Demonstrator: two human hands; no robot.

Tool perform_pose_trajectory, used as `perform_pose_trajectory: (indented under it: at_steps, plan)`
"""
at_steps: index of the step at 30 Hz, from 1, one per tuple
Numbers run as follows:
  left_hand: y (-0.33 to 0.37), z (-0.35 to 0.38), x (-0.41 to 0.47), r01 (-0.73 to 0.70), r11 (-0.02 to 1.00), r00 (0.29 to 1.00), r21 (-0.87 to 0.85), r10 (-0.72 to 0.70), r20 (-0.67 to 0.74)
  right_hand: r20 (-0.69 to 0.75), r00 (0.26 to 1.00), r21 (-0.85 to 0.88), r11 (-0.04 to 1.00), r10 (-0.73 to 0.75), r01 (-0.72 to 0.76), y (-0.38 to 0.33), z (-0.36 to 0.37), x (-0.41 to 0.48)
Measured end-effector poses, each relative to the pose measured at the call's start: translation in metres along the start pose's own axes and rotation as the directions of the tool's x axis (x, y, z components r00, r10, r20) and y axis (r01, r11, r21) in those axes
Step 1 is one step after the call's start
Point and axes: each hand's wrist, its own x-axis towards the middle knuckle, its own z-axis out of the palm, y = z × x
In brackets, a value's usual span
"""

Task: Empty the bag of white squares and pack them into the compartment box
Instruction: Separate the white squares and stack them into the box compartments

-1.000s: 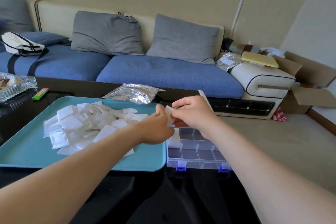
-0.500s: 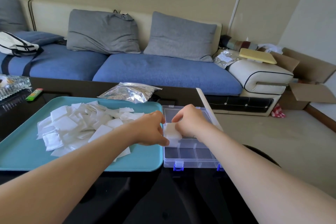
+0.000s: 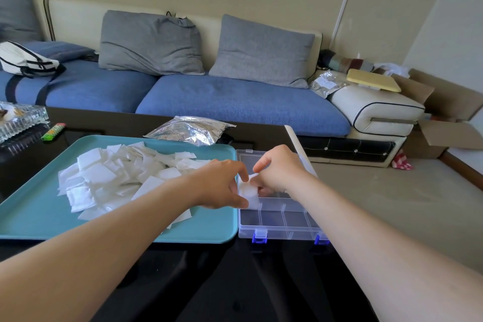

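Seemingly both hands' (image 3: 222,183) (image 3: 281,172) grip on white squares (image 3: 247,191) over the compartment box (image 3: 277,219), foil bag (image 3: 190,129) print illegible

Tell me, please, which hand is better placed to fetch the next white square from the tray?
Left hand: its forearm already crosses the teal tray beside the pile of squares; the right hand is over the compartment box.

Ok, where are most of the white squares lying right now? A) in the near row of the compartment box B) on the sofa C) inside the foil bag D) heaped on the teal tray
D: the white squares sit in a loose heap on the teal tray, while the near row of the compartment box shows empty and the foil bag lies flat behind the tray.
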Motion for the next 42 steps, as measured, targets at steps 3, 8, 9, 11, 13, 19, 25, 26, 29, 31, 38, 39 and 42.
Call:
perform_pose_trajectory:
  at_steps: [3,8,9,11,13,19,25,26,29,31,38,39,42]
  plan:
    - [0.002,0.0,-0.002,-0.027,0.999,1.0,0.029,0.027,0.008,0.0,1.0,-0.061,0.998,-0.025,0.025,0.006,0.003,0.003]
    - [0.004,-0.003,-0.004,-0.067,0.988,0.996,0.138,0.058,0.07,0.034,0.998,-0.245,0.968,-0.052,0.059,0.01,0.013,0.012]
    - [0.005,-0.004,-0.005,-0.068,0.987,0.994,0.145,0.055,0.092,0.043,0.998,-0.278,0.959,-0.053,0.063,0.009,0.013,0.012]
    - [0.006,-0.004,-0.005,-0.055,0.99,0.99,0.132,0.037,0.137,0.05,0.997,-0.315,0.946,-0.065,0.078,0.006,0.013,0.01]
    - [0.006,-0.006,-0.005,-0.032,0.995,0.988,0.1,0.016,0.155,0.036,0.996,-0.318,0.943,-0.086,0.093,-0.001,0.011,0.002]
    - [-0.013,-0.028,-0.01,0.095,0.976,0.992,0.196,-0.109,0.064,-0.103,0.976,-0.435,0.891,-0.193,0.13,-0.017,0.008,-0.01]
    - [-0.036,-0.049,-0.027,0.237,0.88,0.946,0.412,-0.305,0.108,-0.046,0.934,-0.459,0.838,-0.355,0.296,-0.038,0.03,-0.013]
    - [-0.036,-0.053,-0.03,0.244,0.878,0.941,0.413,-0.317,0.118,0.004,0.927,-0.454,0.826,-0.374,0.335,-0.043,0.038,-0.013]
    - [-0.036,-0.056,-0.035,0.235,0.882,0.936,0.408,-0.318,0.15,0.185,0.92,-0.354,0.85,-0.346,0.391,-0.054,0.059,-0.016]
    - [-0.038,-0.056,-0.036,0.226,0.884,0.94,0.409,-0.308,0.146,0.329,0.901,-0.263,0.89,-0.282,0.374,-0.061,0.069,-0.017]
    - [-0.053,-0.055,-0.04,0.239,0.837,0.945,0.492,-0.316,0.079,0.368,0.874,-0.149,0.908,-0.317,0.392,-0.071,0.095,-0.03]
    - [-0.054,-0.055,-0.041,0.259,0.826,0.934,0.501,-0.346,0.088,0.354,0.875,-0.159,0.901,-0.331,0.405,-0.071,0.098,-0.029]
    - [-0.056,-0.055,-0.043,0.306,0.788,0.885,0.534,-0.442,0.145,0.402,0.842,-0.158,0.878,-0.361,0.452,-0.069,0.105,-0.028]
